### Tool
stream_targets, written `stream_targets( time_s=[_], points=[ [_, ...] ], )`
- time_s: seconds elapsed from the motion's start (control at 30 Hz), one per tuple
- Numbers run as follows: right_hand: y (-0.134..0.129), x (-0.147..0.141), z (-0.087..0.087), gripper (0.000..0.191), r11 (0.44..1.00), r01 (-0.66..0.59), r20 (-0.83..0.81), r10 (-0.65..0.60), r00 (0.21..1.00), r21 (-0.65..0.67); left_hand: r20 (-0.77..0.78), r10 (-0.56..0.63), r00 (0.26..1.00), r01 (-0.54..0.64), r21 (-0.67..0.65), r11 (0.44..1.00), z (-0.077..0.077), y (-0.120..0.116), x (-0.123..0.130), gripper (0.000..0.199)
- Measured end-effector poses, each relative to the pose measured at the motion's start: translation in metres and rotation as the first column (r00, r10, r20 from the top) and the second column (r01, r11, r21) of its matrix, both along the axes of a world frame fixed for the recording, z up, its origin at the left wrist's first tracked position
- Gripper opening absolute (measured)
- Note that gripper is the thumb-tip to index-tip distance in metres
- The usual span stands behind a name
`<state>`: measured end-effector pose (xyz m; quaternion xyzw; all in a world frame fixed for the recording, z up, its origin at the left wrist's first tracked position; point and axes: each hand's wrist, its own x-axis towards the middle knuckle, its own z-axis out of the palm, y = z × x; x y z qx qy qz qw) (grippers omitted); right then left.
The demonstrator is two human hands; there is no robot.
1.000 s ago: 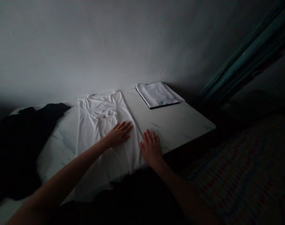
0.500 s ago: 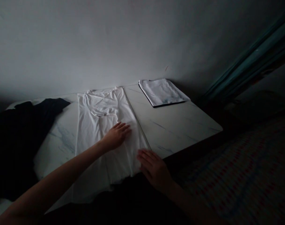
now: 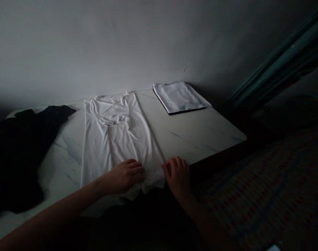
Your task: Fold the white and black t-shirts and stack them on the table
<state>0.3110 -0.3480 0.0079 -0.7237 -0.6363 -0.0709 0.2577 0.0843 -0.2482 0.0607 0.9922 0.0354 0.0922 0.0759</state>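
A white shirt [image 3: 119,139] lies lengthwise on the marble-patterned table, its sides turned inward and its lower end hanging over the front edge. My left hand [image 3: 129,174] rests on the lower part with its fingers curled down into the fabric; the fingertips are hidden. At the shirt's lower right corner is my right hand [image 3: 177,170], thumb apart from the bent fingers. That thumb touches the shirt's side, while the fingers lie on the tabletop beside it.
A folded white garment [image 3: 181,97] with a dark layer beneath lies at the back right of the table [image 3: 195,132]. Dark clothing [image 3: 23,153] is spread at the left. A wall [image 3: 122,45] stands behind, and a patterned cloth [image 3: 273,188] covers the lower right.
My left hand has slid down the shirt toward its lower end, and its fingers have curled. My right hand has shifted slightly right and up, against the shirt's corner.
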Motion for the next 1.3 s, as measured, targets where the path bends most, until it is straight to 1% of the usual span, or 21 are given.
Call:
stream_targets(
  time_s=[0.03, 0.1, 0.2, 0.27, 0.33, 0.37, 0.47, 0.5, 0.53, 0.63, 0.67, 0.7, 0.77, 0.8, 0.9, 0.93, 0.97, 1.07, 1.13, 1.2, 1.3],
  points=[
    [0.001, -0.002, 0.001, 0.034, 1.000, -0.020, 0.007, 0.020, 1.000, 0.018, -0.002, 0.030, 1.000, -0.030, -0.008, 1.000, 0.000, -0.001, -0.001, 0.018],
    [0.007, -0.007, 0.004, 0.038, 0.988, -0.143, 0.027, 0.141, 0.990, 0.061, -0.005, 0.120, 0.993, -0.120, 0.005, 0.993, -0.003, 0.000, -0.002, 0.032],
    [0.029, -0.016, 0.011, 0.056, 0.918, -0.394, 0.062, 0.392, 0.918, 0.041, -0.037, 0.312, 0.949, -0.310, 0.051, 0.949, -0.017, 0.011, -0.003, 0.051],
    [0.048, -0.020, 0.013, 0.066, 0.869, -0.493, 0.067, 0.494, 0.867, -0.031, -0.065, 0.433, 0.899, -0.429, 0.060, 0.901, -0.028, 0.022, -0.006, 0.057],
    [0.065, -0.021, 0.011, 0.073, 0.828, -0.547, 0.065, 0.557, 0.828, -0.124, -0.101, 0.501, 0.860, -0.498, 0.057, 0.865, -0.037, 0.030, -0.008, 0.061],
    [0.072, -0.021, 0.010, 0.075, 0.808, -0.564, 0.062, 0.580, 0.812, -0.173, -0.117, 0.512, 0.851, -0.509, 0.056, 0.859, -0.039, 0.033, -0.010, 0.064],
    [0.086, -0.018, 0.006, 0.072, 0.771, -0.573, 0.049, 0.607, 0.793, -0.277, -0.115, 0.526, 0.842, -0.521, 0.072, 0.850, -0.039, 0.032, -0.016, 0.068],
    [0.090, -0.017, 0.008, 0.071, 0.771, -0.568, 0.047, 0.604, 0.796, -0.289, -0.085, 0.564, 0.821, -0.558, 0.090, 0.825, -0.037, 0.030, -0.020, 0.067],
    [0.094, -0.018, 0.010, 0.070, 0.772, -0.564, 0.048, 0.601, 0.798, -0.291, -0.045, 0.624, 0.780, -0.617, 0.110, 0.779, -0.036, 0.029, -0.026, 0.065],
    [0.110, -0.027, 0.024, 0.066, 0.764, -0.589, 0.066, 0.623, 0.779, -0.264, 0.057, 0.811, 0.583, -0.809, 0.137, 0.572, -0.038, 0.024, -0.053, 0.061],
    [0.116, -0.032, 0.028, 0.066, 0.748, -0.612, 0.075, 0.646, 0.759, -0.256, 0.062, 0.843, 0.534, -0.842, 0.136, 0.522, -0.040, 0.023, -0.064, 0.061],
    [0.122, -0.038, 0.031, 0.067, 0.725, -0.641, 0.083, 0.677, 0.732, -0.252, 0.052, 0.859, 0.510, -0.856, 0.134, 0.500, -0.043, 0.022, -0.075, 0.062],
    [0.129, -0.050, 0.032, 0.071, 0.649, -0.713, 0.093, 0.753, 0.651, -0.265, 0.013, 0.853, 0.521, -0.847, 0.131, 0.515, -0.050, 0.018, -0.095, 0.062],
    [0.131, -0.055, 0.031, 0.075, 0.593, -0.754, 0.093, 0.799, 0.594, -0.283, -0.004, 0.843, 0.538, -0.836, 0.127, 0.534, -0.053, 0.016, -0.103, 0.062],
    [0.129, -0.065, 0.023, 0.076, 0.388, -0.848, 0.075, 0.919, 0.388, -0.361, -0.034, 0.818, 0.574, -0.812, 0.105, 0.574, -0.057, 0.012, -0.117, 0.058],
    [0.127, -0.067, 0.021, 0.075, 0.338, -0.859, 0.066, 0.938, 0.339, -0.385, -0.036, 0.816, 0.577, -0.811, 0.097, 0.578, -0.058, 0.011, -0.119, 0.056],
    [0.124, -0.068, 0.020, 0.073, 0.306, -0.861, 0.059, 0.949, 0.309, -0.406, -0.035, 0.815, 0.579, -0.810, 0.089, 0.579, -0.058, 0.010, -0.120, 0.055],
    [0.110, -0.069, 0.021, 0.074, 0.260, -0.857, 0.038, 0.962, 0.272, -0.445, -0.014, 0.813, 0.582, -0.811, 0.069, 0.581, -0.056, 0.003, -0.120, 0.053],
    [0.095, -0.070, 0.023, 0.078, 0.216, -0.863, 0.011, 0.971, 0.237, -0.457, 0.002, 0.790, 0.613, -0.789, 0.059, 0.612, -0.052, -0.010, -0.123, 0.052],
    [0.075, -0.071, 0.024, 0.082, 0.185, -0.869, -0.020, 0.976, 0.218, -0.459, 0.001, 0.737, 0.676, -0.736, 0.049, 0.675, -0.047, -0.033, -0.130, 0.051],
    [0.047, -0.068, 0.027, 0.089, 0.155, -0.877, -0.053, 0.978, 0.200, -0.454, -0.007, 0.612, 0.791, -0.611, 0.047, 0.790, -0.044, -0.076, -0.150, 0.056]
  ],
)
